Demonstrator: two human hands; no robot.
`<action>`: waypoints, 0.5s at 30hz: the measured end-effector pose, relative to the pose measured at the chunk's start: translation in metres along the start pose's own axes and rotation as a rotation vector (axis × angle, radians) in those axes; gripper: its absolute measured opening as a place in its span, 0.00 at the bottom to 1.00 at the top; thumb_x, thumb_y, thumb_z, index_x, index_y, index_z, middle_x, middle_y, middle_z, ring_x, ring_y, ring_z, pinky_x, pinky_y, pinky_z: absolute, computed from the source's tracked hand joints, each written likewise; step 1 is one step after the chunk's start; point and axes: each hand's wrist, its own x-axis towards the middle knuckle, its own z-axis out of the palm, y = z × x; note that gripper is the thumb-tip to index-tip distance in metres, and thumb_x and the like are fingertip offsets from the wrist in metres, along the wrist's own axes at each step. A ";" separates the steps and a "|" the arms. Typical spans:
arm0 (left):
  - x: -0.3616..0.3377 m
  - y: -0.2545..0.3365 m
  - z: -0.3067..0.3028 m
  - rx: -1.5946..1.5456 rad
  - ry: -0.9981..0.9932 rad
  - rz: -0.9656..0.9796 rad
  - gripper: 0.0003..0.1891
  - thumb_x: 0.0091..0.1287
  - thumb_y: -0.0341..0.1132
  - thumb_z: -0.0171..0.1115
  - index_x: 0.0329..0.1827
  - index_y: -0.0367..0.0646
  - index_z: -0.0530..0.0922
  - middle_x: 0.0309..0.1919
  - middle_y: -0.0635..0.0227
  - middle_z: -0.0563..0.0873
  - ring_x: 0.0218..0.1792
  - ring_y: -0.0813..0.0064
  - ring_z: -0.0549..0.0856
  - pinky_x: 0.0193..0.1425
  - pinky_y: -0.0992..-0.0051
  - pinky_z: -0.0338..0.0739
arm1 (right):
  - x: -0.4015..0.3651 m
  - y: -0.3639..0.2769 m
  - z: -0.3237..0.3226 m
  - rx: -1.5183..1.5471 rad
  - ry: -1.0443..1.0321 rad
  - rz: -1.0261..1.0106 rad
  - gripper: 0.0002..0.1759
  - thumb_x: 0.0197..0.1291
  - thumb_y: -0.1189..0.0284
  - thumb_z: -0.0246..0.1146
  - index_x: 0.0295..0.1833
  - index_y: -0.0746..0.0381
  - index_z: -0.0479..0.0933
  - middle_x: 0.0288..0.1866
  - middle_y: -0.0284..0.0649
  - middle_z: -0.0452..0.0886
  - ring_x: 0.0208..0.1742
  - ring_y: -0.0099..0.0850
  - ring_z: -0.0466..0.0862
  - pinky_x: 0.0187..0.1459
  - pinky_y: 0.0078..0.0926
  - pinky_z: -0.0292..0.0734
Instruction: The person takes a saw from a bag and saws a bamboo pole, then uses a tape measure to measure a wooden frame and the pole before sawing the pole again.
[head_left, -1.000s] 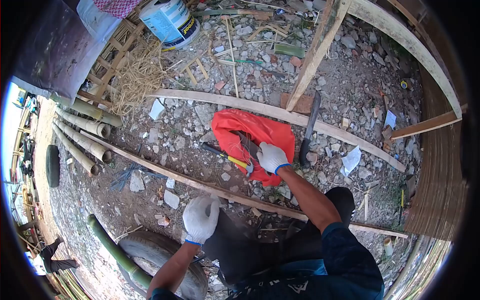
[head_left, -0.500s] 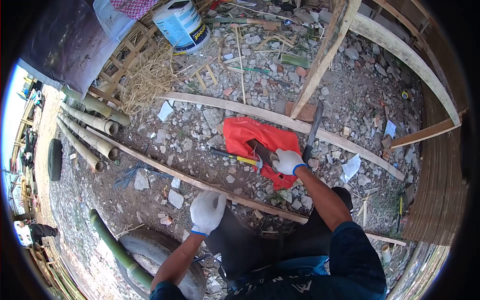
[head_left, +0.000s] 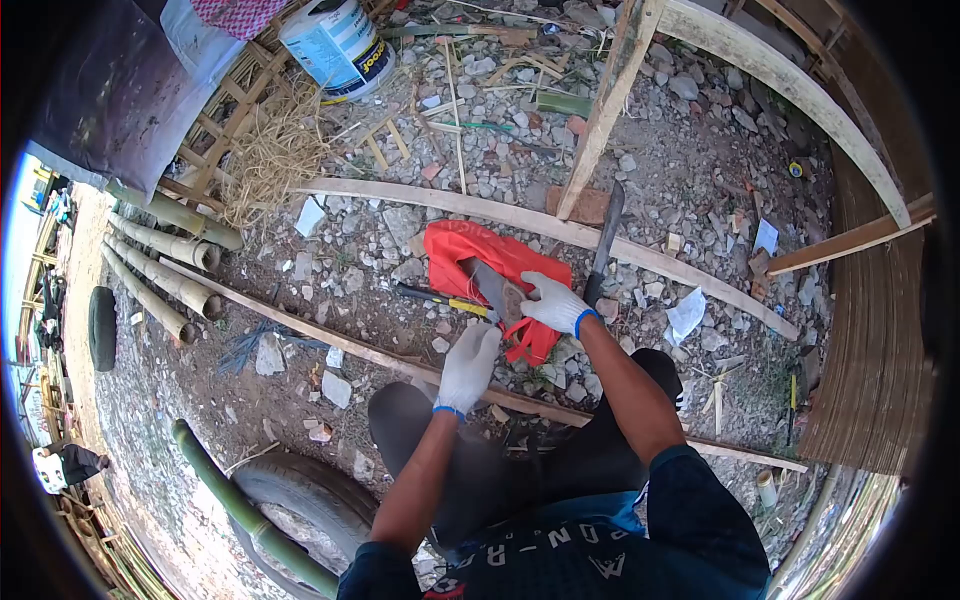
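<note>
A red cloth bag [head_left: 468, 242] lies crumpled on the rubble in front of me. From its opening shows a flat grey blade-like tool [head_left: 490, 284] with a brown, wood-like end; the rest is hidden in the cloth. My right hand [head_left: 555, 304], in a white glove, is closed on the bag's right side, fingertips beside that brown end. My left hand [head_left: 468, 368], also gloved, reaches to the bag's near edge, fingers extended and apparently holding nothing. Just beyond its fingertips lies a hammer [head_left: 440, 297] with a black and yellow handle. A dark-bladed machete [head_left: 606, 240] rests right of the bag.
Long wooden strips [head_left: 400, 198] cross the ground, and an upright post [head_left: 610, 110] stands beyond the bag. Bamboo poles [head_left: 160, 265] lie at left. A tyre [head_left: 300, 490] with a green bamboo length [head_left: 240, 510] is at lower left. A paint bucket [head_left: 335, 50] stands at the back.
My left hand has moved from over my knee forward and right to the bag's near edge. The right hand stays at the bag, its fingers shifted slightly. The view has shifted a little.
</note>
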 end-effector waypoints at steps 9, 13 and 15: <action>0.065 -0.072 0.058 -0.817 -0.235 -0.609 0.53 0.68 0.77 0.56 0.78 0.35 0.68 0.73 0.56 0.76 0.74 0.58 0.74 0.77 0.48 0.65 | -0.018 0.005 -0.004 0.021 0.039 -0.178 0.44 0.54 0.72 0.68 0.79 0.67 0.66 0.70 0.57 0.80 0.68 0.48 0.83 0.69 0.38 0.76; 0.080 -0.081 0.065 -0.473 -0.235 -0.554 0.45 0.69 0.71 0.61 0.75 0.40 0.73 0.71 0.57 0.80 0.69 0.62 0.79 0.73 0.53 0.71 | -0.034 0.008 0.006 -0.128 0.031 -0.197 0.42 0.52 0.75 0.67 0.77 0.68 0.67 0.73 0.59 0.75 0.73 0.52 0.77 0.73 0.40 0.73; 0.087 -0.081 0.067 -0.234 -0.176 -0.495 0.41 0.70 0.69 0.61 0.69 0.38 0.79 0.64 0.53 0.86 0.64 0.58 0.84 0.68 0.57 0.75 | -0.037 0.013 0.001 -0.086 0.066 -0.212 0.42 0.52 0.77 0.66 0.76 0.68 0.67 0.73 0.59 0.75 0.73 0.52 0.77 0.73 0.41 0.73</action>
